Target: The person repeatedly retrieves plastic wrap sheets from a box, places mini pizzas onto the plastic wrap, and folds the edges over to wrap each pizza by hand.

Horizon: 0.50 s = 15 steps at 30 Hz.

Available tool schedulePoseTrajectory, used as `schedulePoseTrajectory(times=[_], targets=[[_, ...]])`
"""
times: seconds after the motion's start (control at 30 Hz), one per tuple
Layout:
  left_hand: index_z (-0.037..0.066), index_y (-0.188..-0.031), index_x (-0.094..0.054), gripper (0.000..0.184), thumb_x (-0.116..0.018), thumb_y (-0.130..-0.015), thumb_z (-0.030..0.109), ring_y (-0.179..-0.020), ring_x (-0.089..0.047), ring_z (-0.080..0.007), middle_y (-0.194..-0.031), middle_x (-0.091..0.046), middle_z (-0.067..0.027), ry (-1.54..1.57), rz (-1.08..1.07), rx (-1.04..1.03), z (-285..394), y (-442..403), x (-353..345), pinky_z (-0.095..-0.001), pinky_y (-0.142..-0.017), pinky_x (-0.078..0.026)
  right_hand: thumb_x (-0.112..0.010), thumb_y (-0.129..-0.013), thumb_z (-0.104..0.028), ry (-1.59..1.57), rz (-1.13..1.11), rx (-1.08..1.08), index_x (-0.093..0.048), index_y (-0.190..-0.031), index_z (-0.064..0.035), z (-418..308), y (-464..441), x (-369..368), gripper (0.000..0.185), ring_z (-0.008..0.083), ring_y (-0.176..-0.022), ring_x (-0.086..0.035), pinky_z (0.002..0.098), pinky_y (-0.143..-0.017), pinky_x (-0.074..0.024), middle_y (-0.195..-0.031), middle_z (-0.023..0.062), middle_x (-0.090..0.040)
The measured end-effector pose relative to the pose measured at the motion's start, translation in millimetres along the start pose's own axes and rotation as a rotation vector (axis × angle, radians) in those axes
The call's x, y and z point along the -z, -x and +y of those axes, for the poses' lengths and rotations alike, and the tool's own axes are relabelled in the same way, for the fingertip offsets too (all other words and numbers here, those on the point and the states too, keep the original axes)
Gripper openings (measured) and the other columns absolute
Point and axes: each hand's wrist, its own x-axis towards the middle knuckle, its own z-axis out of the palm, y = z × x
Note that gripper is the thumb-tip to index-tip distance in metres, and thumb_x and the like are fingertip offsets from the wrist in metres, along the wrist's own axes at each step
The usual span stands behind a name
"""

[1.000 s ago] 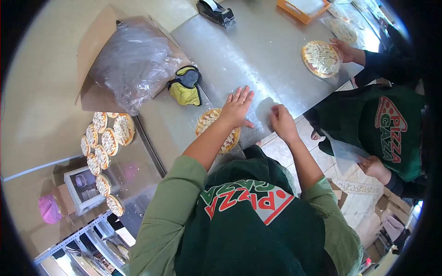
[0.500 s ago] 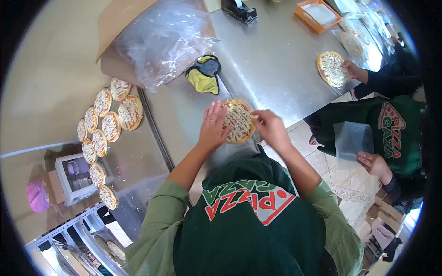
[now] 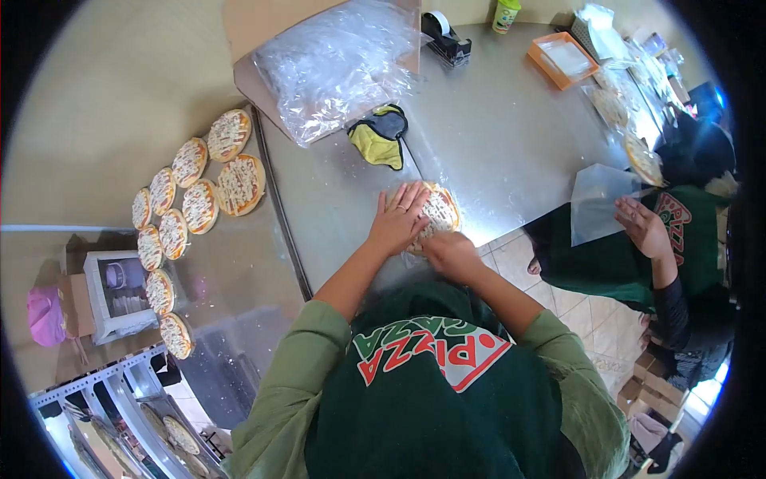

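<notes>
A small cheese-topped pizza (image 3: pixel 440 211) lies on the metal table in front of me, seemingly in clear plastic, though glare makes that hard to confirm. My left hand (image 3: pixel 399 219) rests flat across its left side, fingers extended. At the near edge of the pizza, my right hand (image 3: pixel 449 255) is closed with curled fingers; what they grip is hidden. A yellow and grey cloth item (image 3: pixel 378 137) lies just beyond my left hand.
A cardboard box (image 3: pixel 243 88) of clear plastic bags (image 3: pixel 335 68) stands behind, beside a tape dispenser (image 3: pixel 448 41). Several pizzas (image 3: pixel 240 185) sit at the left. On the right, a co-worker holds a clear bag (image 3: pixel 600 206) near a pizza (image 3: pixel 643 160). An orange tray (image 3: pixel 561 60) is farther back.
My right hand has moved from the pizza's right edge to its near edge. My left hand stays flat on it. The co-worker has brought the pizza and clear bag together. The view has shifted.
</notes>
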Motion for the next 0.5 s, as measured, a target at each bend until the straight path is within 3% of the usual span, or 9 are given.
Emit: schedulePoseTrajectory(times=[0.1,0.13,0.2,0.3,0.4,0.47,0.5], targets=[[0.007,-0.135,-0.029,0.052,-0.042,-0.091,0.03,-0.127,-0.027,-0.0339,-0.139,-0.026,-0.0207,0.186,0.265,0.267,2,17,-8,-0.0454,-0.105,-0.017,-0.053,-0.082,-0.017,-0.132,0.53,-0.318,-0.06,-0.095,-0.0046,29,-11,13,0.019,0.033,-0.08,-0.057,0.0394,-0.07,-0.0472,-0.087,0.0141,-0.059],[0.005,-0.134,-0.029,0.051,-0.041,-0.091,0.029,-0.126,-0.03,-0.0329,-0.137,-0.028,-0.021,0.357,0.378,0.394,3,25,-17,-0.0433,-0.105,-0.019,-0.053,-0.085,-0.023,-0.171,0.517,-0.481,-0.06,-0.097,-0.0046,44,-16,12,0.023,0.0294,-0.081,-0.059,0.0379,-0.072,-0.0472,-0.089,0.0138,-0.06],[0.001,-0.132,-0.03,0.049,-0.04,-0.092,0.028,-0.123,-0.034,-0.0308,-0.133,-0.033,-0.0214,0.7,0.611,0.644,7,43,-42,-0.0391,-0.103,-0.023,-0.057,-0.082,-0.031,-0.624,0.283,-0.701,-0.057,-0.099,-0.0008,64,-33,13,0.035,0.0309,-0.082,-0.06,0.0368,-0.073,-0.0471,-0.09,0.0175,-0.061],[-0.003,-0.126,-0.034,0.043,-0.039,-0.093,0.025,-0.116,-0.039,-0.0289,-0.125,-0.04,-0.0201,1.247,0.827,0.789,26,33,-53,-0.0349,-0.1,-0.028,-0.061,-0.078,-0.039,-0.916,0.029,-0.668,-0.054,-0.101,0.0009,68,-56,4,0.046,0.0255,-0.08,-0.061,0.0346,-0.071,-0.0469,-0.088,0.0182,-0.061],[-0.001,-0.122,-0.038,0.038,-0.044,-0.091,0.02,-0.114,-0.041,-0.0304,-0.121,-0.043,-0.019,0.922,0.831,0.704,21,4,-70,-0.0354,-0.099,-0.031,-0.063,-0.076,-0.042,-0.707,0.261,-0.628,-0.053,-0.098,0.0016,61,-58,14,0.049,0.0206,-0.077,-0.059,0.0334,-0.068,-0.0462,-0.085,0.0166,-0.06],[0.001,-0.122,-0.038,0.043,-0.051,-0.086,0.019,-0.113,-0.041,-0.0317,-0.12,-0.043,-0.0183,0.63,0.691,0.524,24,-20,-44,-0.0382,-0.099,-0.03,-0.065,-0.073,-0.048,-0.999,0.418,-0.604,-0.052,-0.092,0.0036,109,-53,2,0.056,0.0199,-0.076,-0.058,0.033,-0.067,-0.0465,-0.084,0.0154,-0.06],[0.001,-0.123,-0.038,0.045,-0.055,-0.084,0.018,-0.113,-0.041,-0.0324,-0.12,-0.043,-0.018,0.486,0.617,0.437,26,-35,-22,-0.0396,-0.099,-0.03,-0.064,-0.074,-0.049,-0.889,0.391,-0.675,-0.054,-0.093,0.0046,130,-45,19,0.058,0.0192,-0.077,-0.058,0.0322,-0.066,-0.0467,-0.083,0.0144,-0.06]])
